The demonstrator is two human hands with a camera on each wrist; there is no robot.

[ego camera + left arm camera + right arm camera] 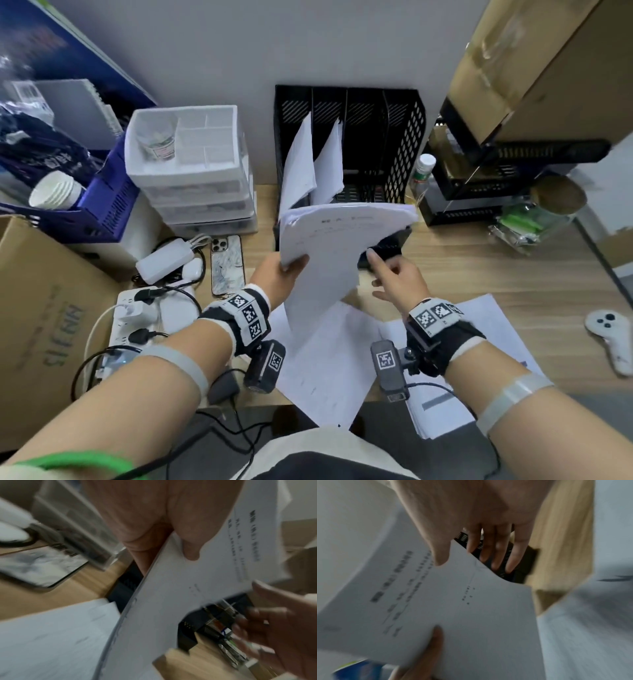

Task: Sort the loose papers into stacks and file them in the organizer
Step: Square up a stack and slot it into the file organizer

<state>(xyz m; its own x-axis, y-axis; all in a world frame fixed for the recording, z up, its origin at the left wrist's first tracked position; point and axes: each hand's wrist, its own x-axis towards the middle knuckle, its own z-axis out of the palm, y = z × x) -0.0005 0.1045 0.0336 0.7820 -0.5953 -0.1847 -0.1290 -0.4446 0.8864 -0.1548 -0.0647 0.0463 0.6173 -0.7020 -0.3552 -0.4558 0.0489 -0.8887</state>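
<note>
Here, filed sheets (310,161) fill the organizer's (404,137) left slots beside drawers (191,171).

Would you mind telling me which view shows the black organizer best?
The head view: the organizer appears whole there, with its dividers and papers standing in its left slots. The left wrist view shows only a dark blurred part beneath the held stack; the right wrist view shows a mesh patch behind the right hand's fingers.

Head: looking down over the desk (479,267), wide.
Wrists: tight in, facing forward; both catch the held papers (197,588) (453,608).
</note>
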